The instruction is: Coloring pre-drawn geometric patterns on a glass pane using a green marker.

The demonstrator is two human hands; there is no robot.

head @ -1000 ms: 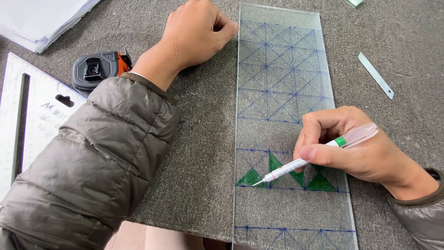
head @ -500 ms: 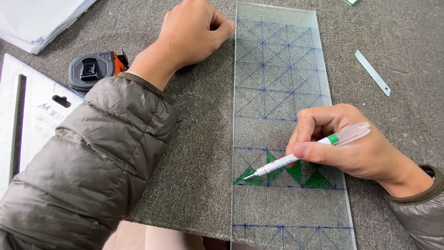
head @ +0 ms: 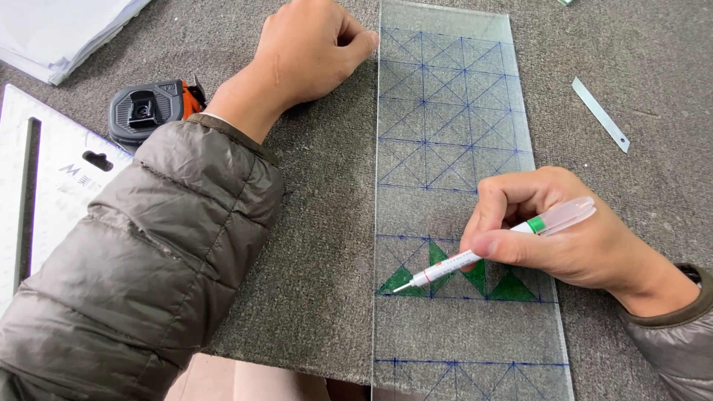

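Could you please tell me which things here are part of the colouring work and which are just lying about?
In use:
- glass strip with blue grid lines
- white marker pen, held in the right hand, tip on the green triangles
- left hand, fist beside the strip's edge

Lying about:
- tape measure
- white ruler
- small blade
- white sheets

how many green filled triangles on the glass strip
4, in one row on the glass strip: far-left triangle, second triangle under the pen, third triangle, right triangle. The right hand may hide more.
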